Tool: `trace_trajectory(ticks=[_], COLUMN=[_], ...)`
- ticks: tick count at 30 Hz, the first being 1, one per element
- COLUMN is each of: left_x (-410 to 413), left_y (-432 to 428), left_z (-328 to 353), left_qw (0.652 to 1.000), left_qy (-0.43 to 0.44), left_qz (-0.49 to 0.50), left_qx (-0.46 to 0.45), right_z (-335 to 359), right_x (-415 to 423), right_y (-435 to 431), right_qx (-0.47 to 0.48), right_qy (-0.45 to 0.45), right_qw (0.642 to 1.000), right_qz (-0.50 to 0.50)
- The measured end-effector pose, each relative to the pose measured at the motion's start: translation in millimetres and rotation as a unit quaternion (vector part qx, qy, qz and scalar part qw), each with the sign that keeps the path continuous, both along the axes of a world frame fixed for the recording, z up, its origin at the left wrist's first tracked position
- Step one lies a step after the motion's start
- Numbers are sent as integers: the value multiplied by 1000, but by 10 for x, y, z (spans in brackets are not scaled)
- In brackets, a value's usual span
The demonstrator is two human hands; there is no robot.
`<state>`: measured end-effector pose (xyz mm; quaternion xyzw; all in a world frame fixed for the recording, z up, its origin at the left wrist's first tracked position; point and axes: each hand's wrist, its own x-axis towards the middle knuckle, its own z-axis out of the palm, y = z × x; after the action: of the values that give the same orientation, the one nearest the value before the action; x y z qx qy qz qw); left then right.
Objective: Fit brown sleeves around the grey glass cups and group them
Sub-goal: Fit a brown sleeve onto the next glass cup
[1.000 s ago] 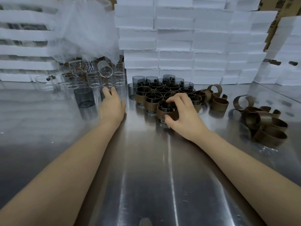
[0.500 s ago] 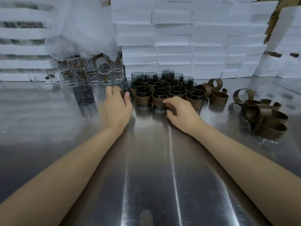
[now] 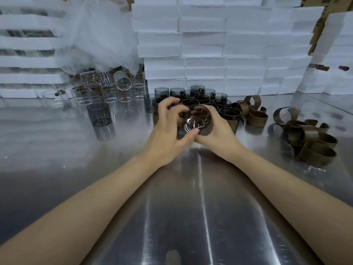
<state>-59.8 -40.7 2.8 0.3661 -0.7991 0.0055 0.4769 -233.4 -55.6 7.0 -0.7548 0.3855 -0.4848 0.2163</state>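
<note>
A lone bare cup (image 3: 99,115) stands on the steel table (image 3: 172,217) at left. At centre, the left hand (image 3: 166,134) pinches a tilted grey glass cup (image 3: 197,119) — thumb at its base edge, fingers curled above — while the right hand (image 3: 219,131) wraps the brown sleeve (image 3: 207,131) on it. Sleeved cups (image 3: 202,97) cluster just behind. Loose sleeves (image 3: 313,142) lie at right.

left hand (image 3: 164,138) + right hand (image 3: 217,134): grip grey cup (image 3: 197,119) | sleeved cups (image 3: 200,100) behind | loose sleeves (image 3: 313,142) right
</note>
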Motion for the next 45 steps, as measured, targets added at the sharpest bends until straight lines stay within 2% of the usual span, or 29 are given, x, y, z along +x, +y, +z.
trace_trajectory(ticks=[2, 3, 5, 11, 26, 34, 39, 45], left_x=[-52, -60, -55, -60, -45, -45, -22, 6], left_y=[29, 39, 52, 96, 60, -19, -50, -64], left_z=[7, 13, 19, 66, 76, 88, 92, 90], left_qw=[983, 969, 954, 944, 927, 866, 833, 830], left_qy=[90, 99, 104, 157, 209, 280, 337, 337], left_qz=[-49, -72, -100, -126, -119, -172, -175, -152], left_qx=[153, 213, 262, 260, 289, 377, 402, 417], right_z=[8, 5, -5, -18, -17, 2, 10, 85], right_x=[-4, -4, -2, 13, 21, 13, 55, 54], right_y=[2, 0, -7, -16, -41, 3, 39, 55], right_qx=[-16, -23, -34, -29, 12, -8, -35, -96], right_qy=[-4, 3, 11, 3, -7, 28, 63, 113], right_qw=[1000, 1000, 999, 999, 1000, 999, 995, 986], right_qz=[-12, -12, -11, -19, -4, 37, 67, 71])
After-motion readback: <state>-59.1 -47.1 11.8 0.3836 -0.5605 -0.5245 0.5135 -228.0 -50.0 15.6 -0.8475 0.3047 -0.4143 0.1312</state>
